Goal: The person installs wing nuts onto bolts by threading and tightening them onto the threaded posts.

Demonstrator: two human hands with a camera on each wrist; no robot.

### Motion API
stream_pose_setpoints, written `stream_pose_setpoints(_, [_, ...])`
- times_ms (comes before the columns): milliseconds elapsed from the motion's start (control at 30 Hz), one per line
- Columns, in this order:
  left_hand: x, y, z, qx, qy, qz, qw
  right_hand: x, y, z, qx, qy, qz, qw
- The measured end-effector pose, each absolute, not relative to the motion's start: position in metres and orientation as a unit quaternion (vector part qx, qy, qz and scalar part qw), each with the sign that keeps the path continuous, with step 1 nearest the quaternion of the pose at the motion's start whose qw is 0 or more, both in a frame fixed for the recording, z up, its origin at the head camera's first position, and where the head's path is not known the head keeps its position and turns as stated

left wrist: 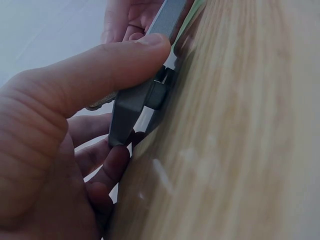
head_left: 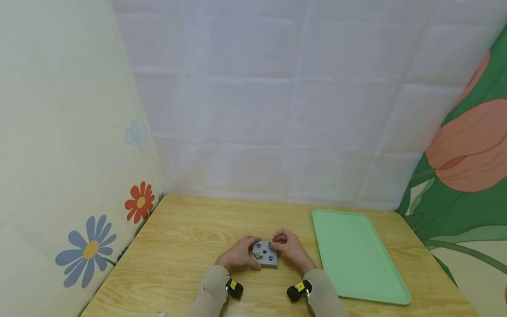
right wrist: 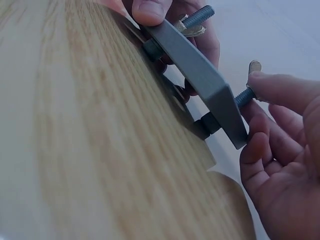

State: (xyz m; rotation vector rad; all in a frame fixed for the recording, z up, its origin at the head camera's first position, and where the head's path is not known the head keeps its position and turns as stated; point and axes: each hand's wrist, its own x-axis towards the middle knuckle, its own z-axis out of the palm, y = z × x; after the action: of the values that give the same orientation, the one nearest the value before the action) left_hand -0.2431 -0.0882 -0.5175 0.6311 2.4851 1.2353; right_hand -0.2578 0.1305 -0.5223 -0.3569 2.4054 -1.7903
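A grey metal plate with several holes is held a little above the table. My left hand grips its left side, thumb on the near edge and fingers at the far edge. Two bolts pass up through the plate, their dark heads underneath. One bolt, near the left hand, carries a wing nut. At the far right corner, my right hand pinches another wing nut at the top of the second bolt. In the left wrist view, the thumb covers part of the plate.
A light green tray lies to the right of the hands on the wooden table. A small pale object is cut off at the bottom edge of the head view. White cloth hangs behind the table.
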Motion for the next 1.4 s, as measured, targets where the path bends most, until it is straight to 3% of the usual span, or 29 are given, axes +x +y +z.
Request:
stream_pose_setpoints(567, [-0.242,-0.088,-0.515,0.225,0.869,0.418,0.137,-0.256,0.131,-0.519,-0.104,0.807,-0.579,0.057])
stream_pose_setpoints(900, [-0.242,-0.088,-0.516,0.229,0.867,0.421,0.138,-0.253,0.133,-0.514,-0.116,0.747,-0.649,0.092])
stream_pose_setpoints(1100, [-0.243,-0.088,-0.517,0.225,0.867,0.422,0.141,-0.239,0.130,-0.493,-0.133,0.768,-0.621,0.081])
stream_pose_setpoints(1400, [-0.242,-0.089,-0.517,0.240,0.869,0.410,0.138,-0.240,0.129,-0.493,-0.128,0.784,-0.604,0.068])
